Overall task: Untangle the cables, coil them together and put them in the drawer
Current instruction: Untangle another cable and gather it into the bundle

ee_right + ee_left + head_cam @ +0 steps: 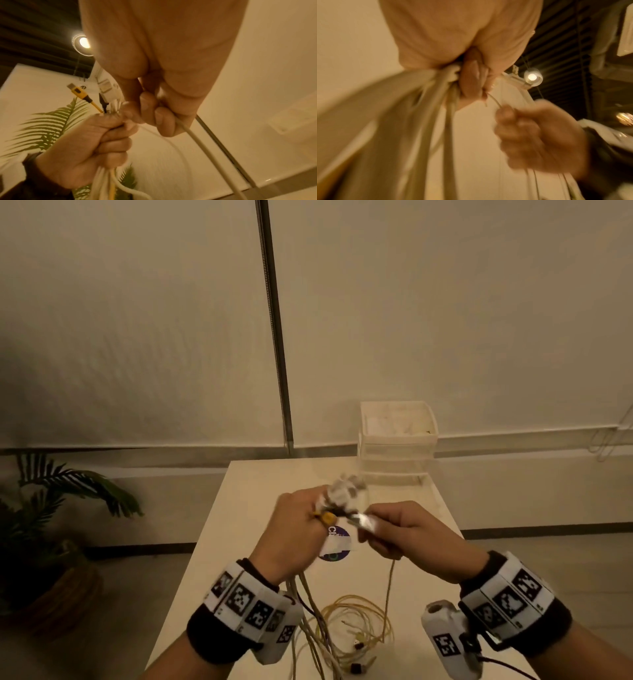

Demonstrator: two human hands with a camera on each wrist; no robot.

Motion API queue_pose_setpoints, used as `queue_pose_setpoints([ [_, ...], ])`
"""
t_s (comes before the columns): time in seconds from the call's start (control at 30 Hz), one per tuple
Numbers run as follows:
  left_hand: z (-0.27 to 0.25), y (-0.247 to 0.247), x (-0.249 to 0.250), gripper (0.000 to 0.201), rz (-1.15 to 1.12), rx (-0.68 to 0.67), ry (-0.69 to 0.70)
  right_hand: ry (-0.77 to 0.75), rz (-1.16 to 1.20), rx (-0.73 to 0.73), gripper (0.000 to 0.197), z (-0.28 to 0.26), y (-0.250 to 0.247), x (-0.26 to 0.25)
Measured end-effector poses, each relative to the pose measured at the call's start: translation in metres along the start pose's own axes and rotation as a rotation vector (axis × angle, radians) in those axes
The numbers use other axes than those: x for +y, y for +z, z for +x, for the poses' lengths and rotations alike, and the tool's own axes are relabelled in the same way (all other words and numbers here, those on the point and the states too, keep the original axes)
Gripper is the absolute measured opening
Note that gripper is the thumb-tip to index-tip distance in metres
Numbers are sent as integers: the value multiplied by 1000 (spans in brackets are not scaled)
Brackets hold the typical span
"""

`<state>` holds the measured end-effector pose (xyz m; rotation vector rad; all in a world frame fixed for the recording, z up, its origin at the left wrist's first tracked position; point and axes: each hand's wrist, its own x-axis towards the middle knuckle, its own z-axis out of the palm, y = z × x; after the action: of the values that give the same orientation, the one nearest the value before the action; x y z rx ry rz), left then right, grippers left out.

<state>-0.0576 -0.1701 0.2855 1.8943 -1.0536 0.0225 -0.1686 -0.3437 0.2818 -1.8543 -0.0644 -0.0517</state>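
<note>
Above the white table (236, 546) my left hand (308, 522) grips a bundle of white and yellow cables (426, 97). Their plugs (344, 491) stick up out of the fist, among them a yellow connector (79, 93). My right hand (383, 529) is right beside it and pinches a single white cable (197, 142) close to its pale plug (364, 522). The strands hang from both hands to a loose tangle of cables (352, 631) on the table near me. A white drawer unit (397, 440) stands at the table's far right, its top drawer pulled out.
A round purple and white sticker (337, 547) lies on the table under my hands. A potted palm (51, 525) stands on the floor to the left. A black pole (275, 337) runs up the wall behind the table.
</note>
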Motion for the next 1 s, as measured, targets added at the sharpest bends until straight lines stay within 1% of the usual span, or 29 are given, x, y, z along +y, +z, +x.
queue_pose_setpoints([
  [0.07, 8, -18, -18, 31, -241, 201, -235, 37, -29, 25, 29, -9, -12, 11],
  [0.1, 12, -28, -27, 33, -362, 295, -331, 68, -54, 40, 30, -14, -18, 16],
  [0.13, 14, -37, -35, 33, -422, 359, -381, 93, -89, 54, 30, -17, -22, 21],
  [0.2, 16, -43, -39, 26, -352, 405, -380, 116, -162, 77, 30, -18, -24, 24],
  [0.27, 12, -35, -22, 15, -247, 363, -284, 113, -205, 98, 29, -10, -18, 21],
  [0.3, 9, -27, -9, 16, -208, 299, -208, 97, -225, 105, 29, -3, -14, 18],
  [0.37, 5, -6, 10, 19, -133, 112, -86, 31, -277, 125, 27, 11, -8, 6],
  [0.4, 4, 5, 16, 22, -103, 36, -48, -19, -290, 138, 25, 19, -6, -1],
  [0.43, 4, 13, 18, 25, -89, -2, -23, -70, -298, 147, 24, 26, -4, -9],
  [0.5, 7, 19, 14, 24, -90, 25, -13, -130, -314, 141, 38, 37, -3, -24],
  [0.57, 10, 15, 7, 19, -50, 60, -27, -126, -312, 139, 48, 41, -2, -29],
  [0.63, 11, 9, -2, 17, 29, 45, -39, -110, -284, 136, 43, 39, -1, -27],
  [0.73, 8, 3, -7, 24, 134, 53, -23, -100, -239, 95, 25, 38, 4, -21],
  [0.77, 7, 2, -6, 25, 136, 84, -17, -105, -229, 88, 23, 39, 6, -19],
  [0.8, 6, 0, -7, 27, 122, 144, -27, -109, -215, 85, 23, 40, 8, -16],
  [0.83, 6, -4, -9, 31, 88, 229, -67, -103, -207, 86, 23, 40, 9, -11],
  [0.87, 8, -11, -14, 35, 26, 326, -141, -82, -208, 84, 24, 40, 9, -4],
  [0.93, 13, -31, -29, 34, -95, 496, -267, -19, -250, 82, 24, 35, 5, 15],
  [1.0, 14, -50, -42, 30, -117, 585, -335, 25, -317, 107, 24, 32, -3, 37],
])
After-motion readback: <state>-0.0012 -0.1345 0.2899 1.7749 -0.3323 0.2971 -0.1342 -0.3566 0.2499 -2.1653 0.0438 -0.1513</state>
